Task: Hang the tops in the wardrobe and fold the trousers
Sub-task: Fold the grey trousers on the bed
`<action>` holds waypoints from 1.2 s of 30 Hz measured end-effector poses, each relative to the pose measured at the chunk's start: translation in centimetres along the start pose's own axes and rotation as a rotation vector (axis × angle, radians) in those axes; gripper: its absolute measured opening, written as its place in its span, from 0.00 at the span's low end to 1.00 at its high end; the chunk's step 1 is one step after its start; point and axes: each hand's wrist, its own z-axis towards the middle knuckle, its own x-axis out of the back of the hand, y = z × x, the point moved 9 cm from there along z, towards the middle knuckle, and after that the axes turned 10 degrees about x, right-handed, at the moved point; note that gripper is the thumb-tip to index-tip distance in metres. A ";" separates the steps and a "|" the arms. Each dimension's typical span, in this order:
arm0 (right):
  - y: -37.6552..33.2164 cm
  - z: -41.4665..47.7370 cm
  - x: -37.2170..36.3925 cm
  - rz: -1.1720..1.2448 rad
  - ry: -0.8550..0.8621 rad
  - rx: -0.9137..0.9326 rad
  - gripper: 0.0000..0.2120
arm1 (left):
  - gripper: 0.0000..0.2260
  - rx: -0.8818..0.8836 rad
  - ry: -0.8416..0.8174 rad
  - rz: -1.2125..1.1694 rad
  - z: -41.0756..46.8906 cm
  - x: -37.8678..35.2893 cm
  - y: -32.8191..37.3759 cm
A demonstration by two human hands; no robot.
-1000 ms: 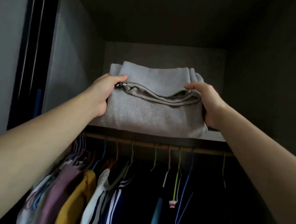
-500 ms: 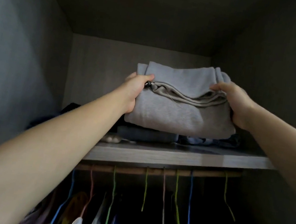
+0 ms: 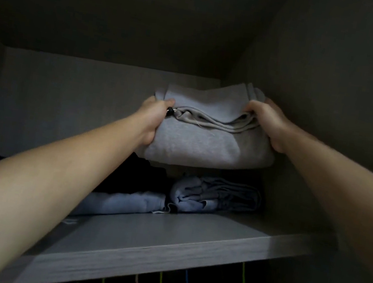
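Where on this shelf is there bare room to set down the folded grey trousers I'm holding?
Bare: the front strip of the grey wooden shelf, between its front edge and the pale blue folded clothes. Crowded: the back, where they and a black garment lie under the folded grey trousers.

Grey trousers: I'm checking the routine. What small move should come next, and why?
Probably lower them onto the folded blue clothes: the left hand and right hand grip the grey trousers by their sides, clear above that pile on the shelf.
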 end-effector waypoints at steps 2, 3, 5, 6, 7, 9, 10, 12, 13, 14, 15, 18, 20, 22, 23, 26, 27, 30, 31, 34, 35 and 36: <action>0.3 1.1 0.2 0.000 -0.016 0.047 0.23 | 0.11 -0.011 0.013 0.005 1.0 -0.5 -0.4; 0.7 1.5 0.2 -0.004 -0.022 0.059 0.24 | 0.13 -0.015 0.014 0.015 1.5 -0.8 -0.5; 1.6 2.1 0.2 0.003 -0.028 0.063 0.27 | 0.14 -0.018 0.028 0.042 2.1 -1.0 -0.9; 2.1 2.2 0.2 0.013 -0.025 0.066 0.27 | 0.15 -0.025 0.037 0.049 2.2 -1.1 -1.1; 2.6 2.4 0.1 0.023 -0.025 0.074 0.26 | 0.14 -0.034 0.048 0.054 2.3 -1.1 -1.4; 4.0 2.6 -0.3 0.023 -0.027 0.062 0.26 | 0.13 -0.043 0.057 0.078 2.7 -1.2 -2.1; 4.8 2.8 -0.5 0.009 -0.028 0.042 0.26 | 0.12 -0.034 0.059 0.090 3.0 -1.3 -2.7; 6.4 3.5 -0.7 -0.036 -0.041 0.001 0.28 | 0.09 0.001 0.071 0.116 3.8 -1.7 -4.0; 7.1 3.8 -0.7 -0.056 -0.046 -0.023 0.30 | 0.08 0.013 0.086 0.141 4.2 -1.8 -4.5; 7.8 4.2 -0.7 -0.069 -0.048 -0.044 0.32 | 0.09 0.024 0.110 0.179 4.7 -1.9 -5.0; 8.4 4.4 -0.7 -0.086 -0.054 -0.059 0.34 | 0.10 0.039 0.128 0.223 5.2 -1.8 -5.4; 10.0 4.6 -1.9 -0.233 -0.198 -0.112 0.39 | 0.11 0.236 0.015 0.418 5.6 -2.4 -8.0; 11.2 4.3 -3.0 -0.495 -0.396 -0.132 0.35 | 0.19 0.390 -0.056 0.538 5.0 -2.3 -9.9; 11.1 4.1 -3.4 -0.781 -0.456 -0.067 0.29 | 0.21 0.379 -0.006 0.625 5.0 -1.8 -9.5; 10.6 4.0 -3.6 -0.919 -0.460 -0.011 0.28 | 0.21 0.332 0.058 0.667 5.3 -1.3 -8.8; 9.1 3.4 -4.7 -1.169 -0.439 0.165 0.27 | 0.24 0.221 0.124 0.827 5.7 -0.7 -7.5; 8.9 3.3 -5.2 -1.177 -0.445 0.208 0.27 | 0.24 0.199 0.093 0.902 5.8 -1.0 -7.6; 9.2 3.0 -6.8 -1.100 -0.545 0.253 0.26 | 0.24 -0.055 0.053 1.278 6.1 -3.1 -7.1; 9.8 2.6 -7.0 -1.079 -0.578 0.240 0.26 | 0.24 -0.126 0.036 1.370 5.9 -4.0 -7.5; 12.9 1.2 -7.1 -1.007 -0.708 0.087 0.28 | 0.20 0.083 -0.238 1.321 5.7 -4.9 -11.6; 14.2 0.5 -7.0 -0.967 -0.765 -0.007 0.27 | 0.19 0.194 -0.295 1.252 5.3 -4.6 -12.8; 15.3 -0.1 -6.9 -0.923 -0.808 -0.104 0.27 | 0.19 0.262 -0.308 1.206 5.1 -4.1 -13.5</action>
